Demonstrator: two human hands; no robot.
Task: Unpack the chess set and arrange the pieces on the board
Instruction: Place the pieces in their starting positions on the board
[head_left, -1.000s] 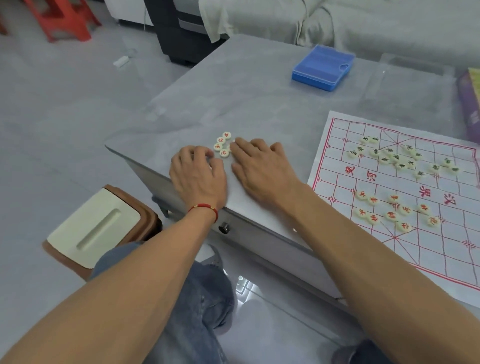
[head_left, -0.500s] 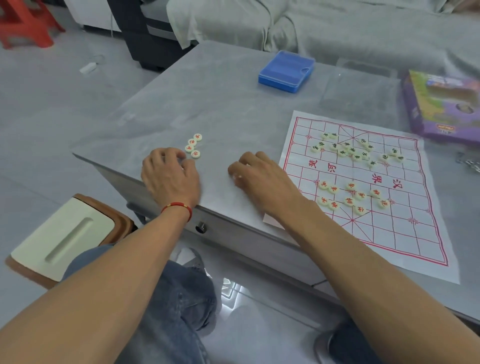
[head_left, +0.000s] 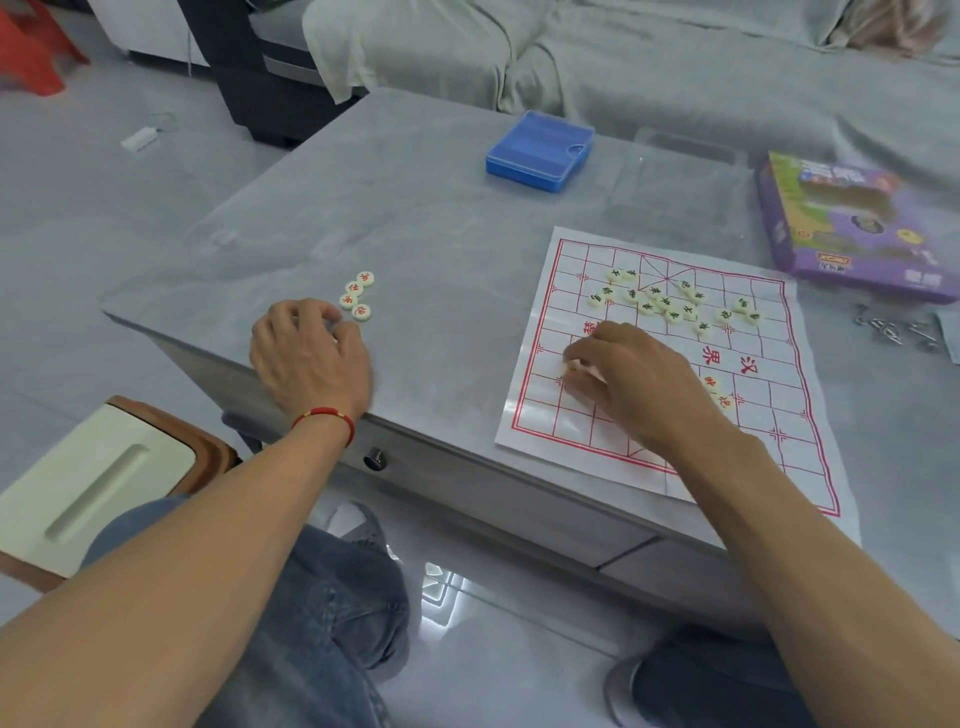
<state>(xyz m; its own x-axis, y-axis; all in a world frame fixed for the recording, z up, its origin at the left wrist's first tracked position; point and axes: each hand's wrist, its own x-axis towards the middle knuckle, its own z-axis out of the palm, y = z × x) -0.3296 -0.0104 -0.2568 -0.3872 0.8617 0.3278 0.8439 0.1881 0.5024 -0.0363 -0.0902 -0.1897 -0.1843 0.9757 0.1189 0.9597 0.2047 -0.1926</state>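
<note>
Head view: the paper board (head_left: 670, 415) lies on the grey worktop (head_left: 415, 218). The right hand (head_left: 631, 379) rests on the board's near-left squares, fingers curled around pale pieces (head_left: 576, 368). Left of the board, the left hand (head_left: 311, 353) sits curled beside four red-marked pieces (head_left: 357, 296); whether it holds one is unclear.

Cream pieces (head_left: 670, 304) clustered on red-lined paper board (head_left: 769, 410).

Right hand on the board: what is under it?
Under the right hand, cream chess pieces show at its curled fingertips, over the paper board. How many it holds, and the grid and any pieces beneath the palm, are covered.
</note>
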